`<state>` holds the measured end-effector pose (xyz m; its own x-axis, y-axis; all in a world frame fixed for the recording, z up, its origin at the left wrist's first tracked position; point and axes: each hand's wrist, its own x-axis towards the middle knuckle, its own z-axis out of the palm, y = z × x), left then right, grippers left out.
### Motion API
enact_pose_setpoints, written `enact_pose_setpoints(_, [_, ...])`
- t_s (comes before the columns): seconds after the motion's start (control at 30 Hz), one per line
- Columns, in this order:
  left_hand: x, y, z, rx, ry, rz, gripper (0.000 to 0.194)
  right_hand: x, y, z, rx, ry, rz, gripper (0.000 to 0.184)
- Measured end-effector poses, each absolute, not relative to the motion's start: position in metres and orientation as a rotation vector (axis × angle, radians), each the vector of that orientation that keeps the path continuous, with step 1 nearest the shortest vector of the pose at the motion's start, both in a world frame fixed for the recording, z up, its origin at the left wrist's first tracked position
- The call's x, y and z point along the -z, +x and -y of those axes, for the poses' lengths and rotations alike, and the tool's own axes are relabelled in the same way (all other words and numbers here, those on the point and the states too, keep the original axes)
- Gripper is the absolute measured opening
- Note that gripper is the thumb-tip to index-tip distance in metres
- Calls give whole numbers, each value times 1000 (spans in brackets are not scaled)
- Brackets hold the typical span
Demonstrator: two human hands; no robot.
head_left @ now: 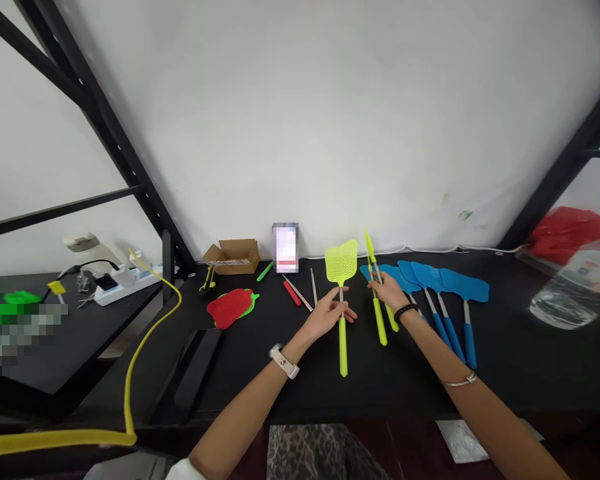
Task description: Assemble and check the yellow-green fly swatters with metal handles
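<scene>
My left hand pinches the metal shaft of a yellow-green fly swatter, which stands upright with its mesh head up and its handle pointing toward me. My right hand is closed around the shafts of two more yellow-green swatters, seen edge-on, their handles hanging down over the black table. Just right of that hand lies a row of several blue fly swatters, heads toward the wall.
Red and green swatter heads lie at left, near loose metal rods with a red handle and a green handle. A small cardboard box and a phone stand by the wall. A yellow hose crosses left; a water bottle lies right.
</scene>
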<state>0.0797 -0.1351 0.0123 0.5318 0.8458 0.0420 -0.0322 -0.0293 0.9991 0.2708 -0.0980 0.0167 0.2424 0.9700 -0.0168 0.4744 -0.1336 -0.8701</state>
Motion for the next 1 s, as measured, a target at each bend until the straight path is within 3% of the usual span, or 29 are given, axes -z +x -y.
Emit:
enact_pose_setpoints(0.27, [-26, 68, 140, -660, 1465, -735, 59, -15, 297, 97, -416, -2078, 1647, 13])
enact_pose_setpoints(0.5, [-43, 50, 141, -975, 2081, -1377, 24, -24, 300, 105, -124, -2233, 1784, 23])
enact_pose_setpoints(0.57, [-47, 36, 143, -963, 2199, -1583, 24, -25, 301, 107, 11, -2197, 1846, 25])
enact_pose_setpoints(0.77, [-70, -41, 169, -641, 2258, -2090, 33, -28, 300, 112, 244, -2002, 1951, 33])
enact_pose_setpoints(1.0, [-109, -111, 208, -43, 2189, -2269, 48, -38, 304, 117, 150, -2010, 2077, 40])
